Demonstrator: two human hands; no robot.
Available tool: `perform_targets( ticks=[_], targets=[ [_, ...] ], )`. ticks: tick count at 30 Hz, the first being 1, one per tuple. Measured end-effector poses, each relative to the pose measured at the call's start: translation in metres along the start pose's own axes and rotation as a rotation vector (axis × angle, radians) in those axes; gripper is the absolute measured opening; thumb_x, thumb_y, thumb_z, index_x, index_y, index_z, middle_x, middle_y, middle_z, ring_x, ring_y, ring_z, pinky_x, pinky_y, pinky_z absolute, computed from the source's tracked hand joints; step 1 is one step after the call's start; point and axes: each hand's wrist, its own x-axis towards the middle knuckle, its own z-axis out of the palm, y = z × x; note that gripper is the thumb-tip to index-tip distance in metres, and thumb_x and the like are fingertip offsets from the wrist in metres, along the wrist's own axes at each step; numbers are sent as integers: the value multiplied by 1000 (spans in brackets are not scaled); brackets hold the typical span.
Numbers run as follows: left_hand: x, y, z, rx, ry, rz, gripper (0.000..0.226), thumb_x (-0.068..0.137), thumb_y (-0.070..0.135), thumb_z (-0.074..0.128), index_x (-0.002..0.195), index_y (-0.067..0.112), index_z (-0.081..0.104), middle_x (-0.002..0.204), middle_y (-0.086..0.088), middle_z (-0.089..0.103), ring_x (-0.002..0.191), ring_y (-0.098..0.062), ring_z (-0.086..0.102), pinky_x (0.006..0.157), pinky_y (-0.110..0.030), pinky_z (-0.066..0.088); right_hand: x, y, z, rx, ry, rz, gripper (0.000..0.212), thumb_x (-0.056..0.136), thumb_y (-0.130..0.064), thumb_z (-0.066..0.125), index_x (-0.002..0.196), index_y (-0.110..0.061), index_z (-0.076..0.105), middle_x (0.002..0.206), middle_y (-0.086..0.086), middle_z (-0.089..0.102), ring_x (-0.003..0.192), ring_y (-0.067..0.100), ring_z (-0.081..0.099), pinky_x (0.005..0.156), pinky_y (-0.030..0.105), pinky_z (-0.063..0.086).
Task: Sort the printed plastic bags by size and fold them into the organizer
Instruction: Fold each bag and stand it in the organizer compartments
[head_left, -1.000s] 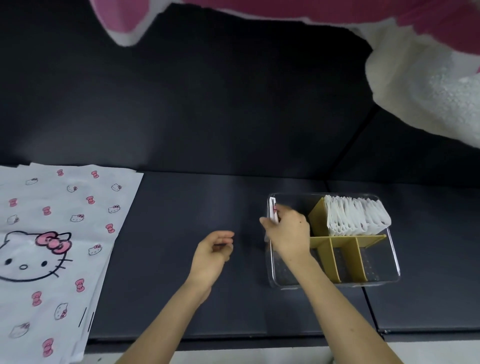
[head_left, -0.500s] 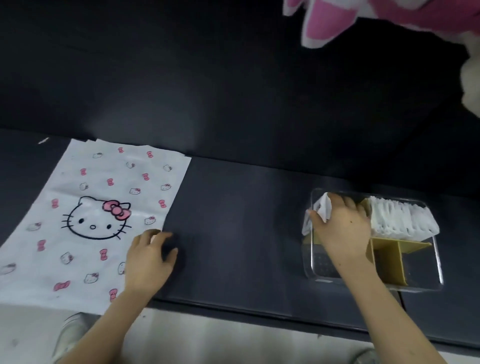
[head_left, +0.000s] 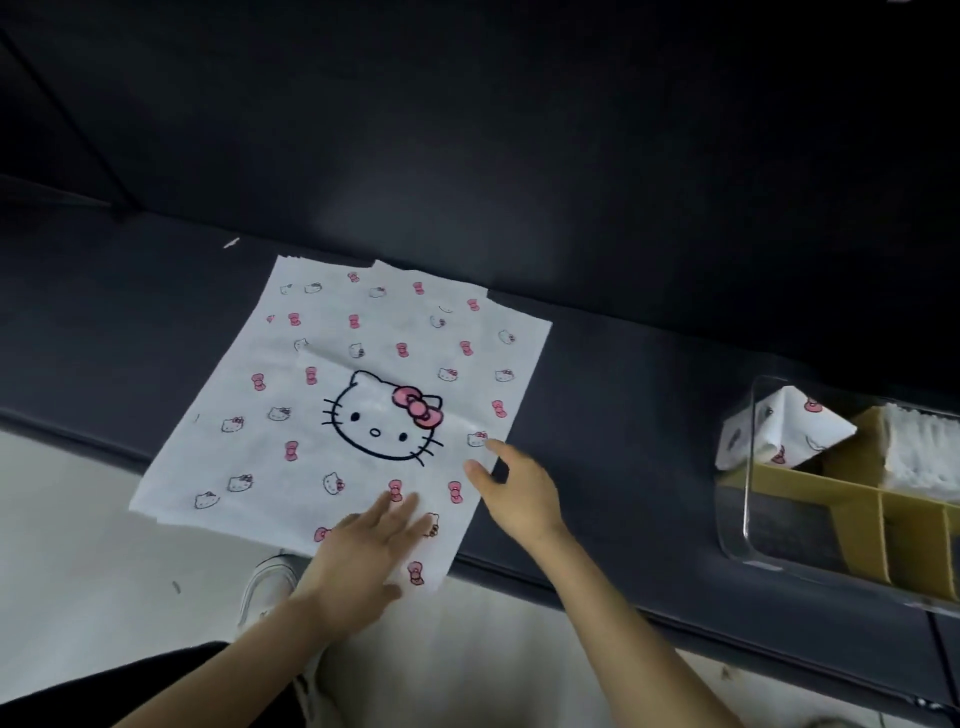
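1. Left of the clear plastic organizer with yellow dividers (head_left: 748, 519), the right hand (head_left: 514, 493), now out of the box, reaches empty-fingered for the flat white cat-printed plastic bag (head_left: 363, 364).
2. On it the left hand (head_left: 363, 551) presses flat, gripping nothing.
3. One folded printed bag (head_left: 779, 426) sits inside the organizer; another fold likely starts.

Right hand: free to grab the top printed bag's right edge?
Probably yes. The right hand is open at the right edge of the top printed bag, nothing between. The left hand lies flat near its lower edge, clear of that side.
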Motion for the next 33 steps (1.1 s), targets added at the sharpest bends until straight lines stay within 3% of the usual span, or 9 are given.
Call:
perform_targets(
  ticks=[2,4,10,17,20,23,26,30,33],
  targets=[
    [-2,-7,-3,-44,155,130,33,80,55,58,98,32,75,109,8,71,91,-17,71,57,-20,54,-1,5,4,-36,17,4,47,94,-38,54,138,-22,48,140,-4,49,130,15,42,101,24,34],
    [-1,-14,-6,-185,194,154,36,90,47,39,87,36,73,93,13,73,80,-14,71,55,-17,50,-4,13,3,-19,14,5,46,93,-37,55,136,-20,50,139,-5,50,130,15,42,104,25,34],
    [10,3,-94,-937,271,-156,18,86,42,60,72,50,68,71,14,68,60,-1,57,57,-17,41,-35,10,-38,213,-102,-196,22,88,-39,61,109,-47,62,134,-23,48,134,-9,27,114,23,18],
    [23,17,-211,-1199,338,-168,16,74,37,70,78,21,73,73,-17,69,55,-7,47,54,-18,34,-79,-33,-124,332,-179,-255,7,82,-20,69,82,-17,76,81,7,75,72,17,67,65,28,53],
    [30,16,-247,-1062,341,-131,38,58,61,74,86,36,69,72,-12,67,60,-23,50,63,-35,42,-84,-44,-151,528,-46,-245,20,76,-31,71,80,-12,76,81,21,72,68,28,65,60,33,50],
    [47,-1,-251,-1006,284,-124,35,63,41,83,94,42,66,69,4,70,60,0,58,62,-32,46,-68,-38,-168,704,127,-163,12,84,-16,65,80,-8,73,78,11,73,65,19,69,58,25,55],
    [80,-14,-226,-888,408,-264,40,74,27,80,110,33,63,77,11,64,73,-2,57,65,-29,44,-38,-16,-172,762,265,-16,11,87,-10,64,80,-4,70,69,6,72,58,14,67,53,21,53],
    [108,-15,-174,-374,663,-266,47,78,31,69,121,13,62,113,-10,63,100,-35,58,86,-41,44,16,36,-164,558,502,105,28,89,-11,62,74,12,55,61,10,47,59,20,41,56,25,32],
    [98,-1,-130,-461,485,-155,44,81,49,60,112,18,69,114,-1,65,104,-24,59,88,-25,39,37,69,-161,327,524,178,33,91,-13,58,61,-8,47,50,-1,36,51,17,30,50,26,22]
  ],
)
